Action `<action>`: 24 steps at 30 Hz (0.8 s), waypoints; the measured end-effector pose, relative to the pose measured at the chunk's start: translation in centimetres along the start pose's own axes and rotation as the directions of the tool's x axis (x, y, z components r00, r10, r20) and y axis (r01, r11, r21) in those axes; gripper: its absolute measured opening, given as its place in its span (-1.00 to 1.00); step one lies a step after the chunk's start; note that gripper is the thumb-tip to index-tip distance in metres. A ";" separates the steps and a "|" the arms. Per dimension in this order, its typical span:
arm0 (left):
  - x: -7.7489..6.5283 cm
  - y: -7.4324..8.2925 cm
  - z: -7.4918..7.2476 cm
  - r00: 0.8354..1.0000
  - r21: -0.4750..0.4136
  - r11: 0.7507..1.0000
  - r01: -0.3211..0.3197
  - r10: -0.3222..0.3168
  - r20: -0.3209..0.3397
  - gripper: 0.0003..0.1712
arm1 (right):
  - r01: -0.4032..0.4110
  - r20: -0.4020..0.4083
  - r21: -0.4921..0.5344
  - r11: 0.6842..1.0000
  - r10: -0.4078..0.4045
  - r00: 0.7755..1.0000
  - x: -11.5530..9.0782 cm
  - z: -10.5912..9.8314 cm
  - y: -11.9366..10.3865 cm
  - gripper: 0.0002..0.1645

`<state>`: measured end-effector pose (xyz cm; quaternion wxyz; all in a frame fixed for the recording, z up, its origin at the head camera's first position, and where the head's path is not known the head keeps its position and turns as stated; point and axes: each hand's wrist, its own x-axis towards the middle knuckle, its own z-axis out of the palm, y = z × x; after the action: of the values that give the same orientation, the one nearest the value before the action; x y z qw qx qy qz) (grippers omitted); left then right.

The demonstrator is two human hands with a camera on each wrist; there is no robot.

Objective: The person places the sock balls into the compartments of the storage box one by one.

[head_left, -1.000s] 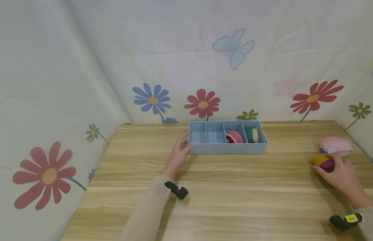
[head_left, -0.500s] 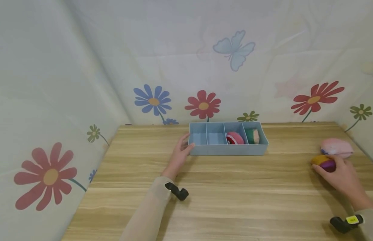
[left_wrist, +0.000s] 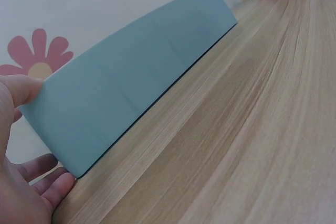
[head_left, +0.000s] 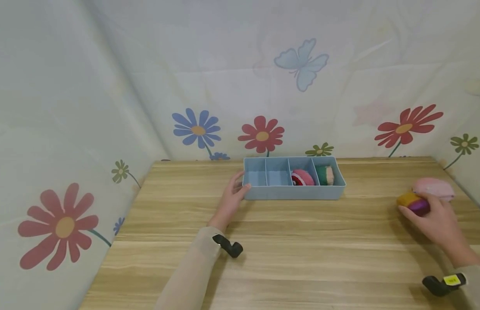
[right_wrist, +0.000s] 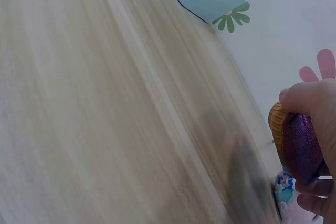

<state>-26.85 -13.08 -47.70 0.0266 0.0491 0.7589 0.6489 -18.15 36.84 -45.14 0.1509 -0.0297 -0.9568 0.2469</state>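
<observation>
A pale blue box (head_left: 294,192) with divided compartments stands near the back of the table. At its left end my left hand (head_left: 229,199) holds the corner, with the thumb (left_wrist: 23,88) at the top rim and fingers low at the end wall. My right hand (head_left: 439,221), far right, grips a yellow-and-purple toy cupcake (head_left: 407,199) between thumb and fingers. Its ribbed yellow side and shiny purple top (right_wrist: 300,145) show in the right wrist view. A soft pink toy (head_left: 434,188) lies just behind that hand.
In the box, a pink-and-red toy (head_left: 303,177) sits in the third compartment from the left, and a green ribbed toy (head_left: 324,175) with a cream top in the rightmost. A flower-printed cloth (head_left: 209,77) hangs behind the table (head_left: 302,258).
My right hand has raised the toy cupcake slightly and shifted it a little left, covering more of the pink toy's front. My left hand stays at the box.
</observation>
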 end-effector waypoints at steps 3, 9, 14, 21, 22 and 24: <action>0.0 0.0 0.0 1.000 -0.003 1.000 0.003 -0.003 0.004 -0.31 | 0.004 -0.002 -0.002 1.000 -0.004 1.000 0.0 0.0 -0.3 -0.18; -0.1 0.1 0.0 1.000 -0.012 1.000 -0.004 0.004 0.005 -0.31 | 0.020 -0.002 0.010 1.000 -0.020 1.000 0.2 0.1 -0.8 -0.17; -0.1 0.0 0.0 1.000 -0.004 1.000 0.001 -0.001 -0.010 -0.34 | 0.060 -0.015 0.030 0.998 -0.060 0.998 0.4 0.2 -1.1 -0.23; 0.0 0.1 0.0 1.000 -0.004 1.000 -0.008 0.008 -0.010 -0.35 | 0.056 0.018 0.042 0.998 -0.056 0.998 0.8 0.1 -2.3 -0.24; 0.0 0.2 0.0 1.000 -0.004 1.000 -0.005 0.005 -0.009 -0.36 | 0.049 0.028 0.043 0.998 -0.050 0.998 0.8 0.1 -2.5 -0.22; -0.1 0.4 0.0 1.000 -0.013 1.000 -0.002 0.002 0.002 -0.36 | 0.048 0.035 0.049 0.998 -0.049 0.998 1.0 0.2 -2.8 -0.20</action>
<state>-26.71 -13.07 -47.29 0.0272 0.0504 0.7545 0.6538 -19.08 34.48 -43.68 0.1403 0.0016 -0.9536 0.2665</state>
